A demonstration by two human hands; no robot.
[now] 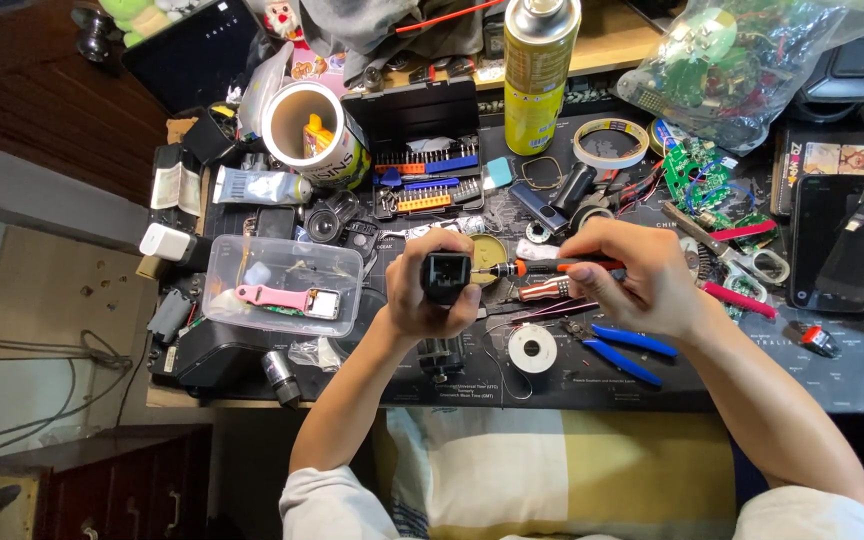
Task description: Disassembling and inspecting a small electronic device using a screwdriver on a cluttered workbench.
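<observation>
Head view, frame centre: left hand (430, 290) grips a small black box (446, 275) while right hand (637, 275), fingers pinched on an orange-handled screwdriver (552, 267), works its side, so the tip needs steady seating.

Hands (532, 280) on black block (446, 276), screwdriver (552, 267)

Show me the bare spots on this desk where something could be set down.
Bare mat lies along the near edge, right of the blue pliers, below the phone. A smaller gap sits below the solder spool. Everything between the clear box and the scissors is crowded.
</observation>
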